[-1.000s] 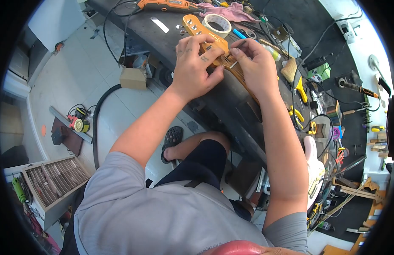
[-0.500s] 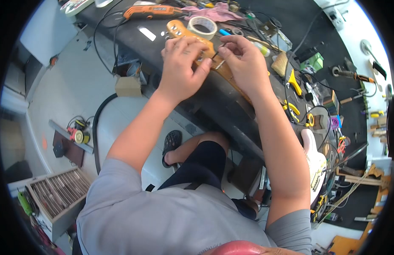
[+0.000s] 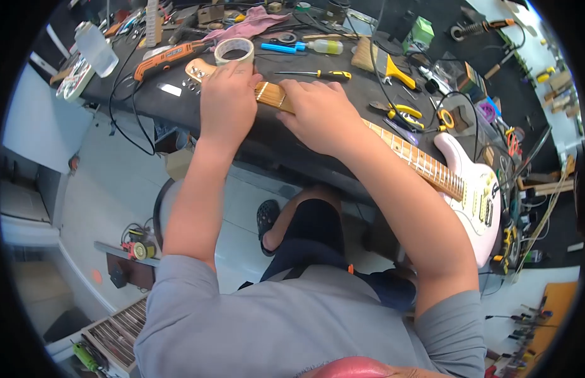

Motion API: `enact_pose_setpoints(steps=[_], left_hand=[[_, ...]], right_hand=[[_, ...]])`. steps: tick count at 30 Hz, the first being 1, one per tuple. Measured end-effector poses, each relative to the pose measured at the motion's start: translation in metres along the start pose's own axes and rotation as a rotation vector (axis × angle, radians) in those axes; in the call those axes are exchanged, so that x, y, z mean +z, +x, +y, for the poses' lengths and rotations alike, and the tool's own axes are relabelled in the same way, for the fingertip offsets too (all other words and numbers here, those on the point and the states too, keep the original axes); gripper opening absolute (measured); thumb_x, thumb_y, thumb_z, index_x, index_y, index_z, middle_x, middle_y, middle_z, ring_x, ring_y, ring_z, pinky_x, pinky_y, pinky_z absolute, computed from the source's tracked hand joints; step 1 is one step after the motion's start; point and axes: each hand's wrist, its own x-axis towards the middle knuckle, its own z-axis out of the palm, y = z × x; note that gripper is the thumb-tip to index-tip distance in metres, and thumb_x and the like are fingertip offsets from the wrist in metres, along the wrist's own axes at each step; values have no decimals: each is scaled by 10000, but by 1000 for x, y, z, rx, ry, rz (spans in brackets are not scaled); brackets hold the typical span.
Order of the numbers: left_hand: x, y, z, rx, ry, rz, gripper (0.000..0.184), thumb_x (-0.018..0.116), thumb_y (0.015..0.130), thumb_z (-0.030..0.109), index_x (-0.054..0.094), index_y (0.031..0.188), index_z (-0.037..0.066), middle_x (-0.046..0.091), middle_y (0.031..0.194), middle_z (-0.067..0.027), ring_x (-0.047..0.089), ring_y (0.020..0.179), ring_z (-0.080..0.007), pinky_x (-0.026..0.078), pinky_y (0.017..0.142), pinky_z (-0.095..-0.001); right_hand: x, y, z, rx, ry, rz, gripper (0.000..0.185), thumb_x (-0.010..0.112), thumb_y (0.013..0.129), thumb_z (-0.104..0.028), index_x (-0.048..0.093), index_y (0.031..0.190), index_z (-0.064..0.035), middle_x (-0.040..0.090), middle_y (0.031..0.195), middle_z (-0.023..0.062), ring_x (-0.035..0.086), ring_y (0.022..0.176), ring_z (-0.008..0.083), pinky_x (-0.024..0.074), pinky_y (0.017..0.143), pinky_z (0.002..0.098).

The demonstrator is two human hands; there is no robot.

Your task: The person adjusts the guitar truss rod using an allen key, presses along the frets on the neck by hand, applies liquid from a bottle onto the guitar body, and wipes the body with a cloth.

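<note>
An electric guitar point(image 3: 425, 165) with a maple neck and a pale pink body point(image 3: 483, 236) lies along the bench's front edge. My left hand point(image 3: 229, 94) is closed over the inner end of its headstock point(image 3: 196, 68), hiding part of the tuners and nut. Farther down the neck, my right hand point(image 3: 321, 116) is wrapped over the fretboard, fingertips at the near edge. A roll of masking tape point(image 3: 248, 48) stands just behind my left hand. Beyond the neck lies a yellow-and-black screwdriver point(image 3: 333, 75).
On the dark bench point(image 3: 292, 132) lie an orange rotary tool point(image 3: 163, 61), a pink cloth point(image 3: 251, 25), a wide brush point(image 3: 368, 55), yellow pliers point(image 3: 403, 115) and a small bottle point(image 3: 325, 46). A clear bottle point(image 3: 96, 49) stands at the far left. Cables cross the bench.
My view has turned to the right, showing the guitar's body. Both hands have changed from fingertip work near the nut to lying over the headstock and neck. The thin dark piece by my right fingers no longer shows.
</note>
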Motion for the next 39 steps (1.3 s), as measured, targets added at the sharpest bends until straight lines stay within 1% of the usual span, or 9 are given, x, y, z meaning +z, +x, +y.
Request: enact_pose_setpoints(steps=[12, 15, 18, 22, 23, 26, 31, 35, 39], left_hand=[[-14, 17, -11, -111, -97, 18, 138, 731, 1039, 111, 740, 1024, -26, 745, 1001, -192, 725, 905, -415, 562, 821, -494], [-11, 33, -16, -106, -239, -41, 160, 708, 1056, 122, 767, 1123, -11, 750, 1003, -194, 732, 908, -390, 562, 818, -446], [-5, 54, -22, -141, -294, -137, 182, 699, 1064, 139, 769, 1148, -6, 764, 1016, -193, 739, 921, -384, 563, 826, -419], [-19, 58, -12, -256, -415, -108, 204, 706, 1082, 177, 767, 1158, -2, 763, 958, -130, 723, 866, -237, 547, 815, -368], [-23, 55, -11, -253, -389, -133, 252, 707, 1120, 229, 782, 1176, -4, 782, 975, -47, 690, 894, -116, 547, 850, -302], [-18, 44, -15, -291, -380, -191, 251, 706, 1122, 225, 787, 1187, -4, 783, 985, -45, 690, 899, -112, 542, 853, -295], [22, 81, -47, -1, -175, -459, 270, 708, 1029, 183, 809, 1243, 53, 817, 1122, -175, 778, 1008, -340, 592, 933, -433], [53, 114, -31, 73, 114, -934, 292, 735, 1028, 176, 818, 1294, 90, 816, 1215, -200, 770, 1169, -385, 600, 988, -473], [40, 114, -1, 176, 146, -845, 282, 768, 1017, 182, 795, 1259, 41, 816, 1161, -205, 777, 1086, -382, 597, 953, -473]], right_hand=[[0, -3, 0, 47, 55, -25, 372, 718, 1060, -376, 676, 1217, -41, 789, 1100, 133, 780, 1044, 353, 523, 1008, 545], [12, 6, 4, 64, 128, 162, 401, 709, 1071, -348, 703, 1317, -31, 798, 1120, 157, 765, 1112, 358, 562, 1015, 515], [-11, 32, 1, 202, 319, -47, 361, 734, 1051, -353, 763, 1251, -54, 815, 1106, 166, 771, 1113, 360, 599, 997, 496], [-23, 45, -5, 210, 241, -123, 319, 774, 1017, -361, 806, 1143, -70, 827, 1061, 157, 784, 1061, 367, 616, 934, 495], [-21, 45, -5, 208, 223, -124, 315, 782, 1011, -361, 809, 1126, -70, 827, 1049, 155, 786, 1047, 369, 617, 926, 498], [-16, 44, -5, 177, 210, -64, 316, 799, 996, -357, 826, 1056, -48, 826, 1016, 171, 798, 1005, 379, 636, 891, 503], [-10, 41, -8, 211, 220, -51, 302, 751, 1041, -362, 814, 1080, -70, 822, 1010, 157, 786, 1007, 375, 612, 901, 514], [-31, 14, -5, 193, 234, 18, 350, 741, 1052, -379, 793, 1129, -42, 802, 1092, 182, 764, 1079, 396, 605, 958, 525], [-81, -89, 10, 85, 85, 43, 341, 779, 1018, -329, 757, 1168, -23, 764, 1201, 189, 714, 1185, 396, 566, 1027, 518]])
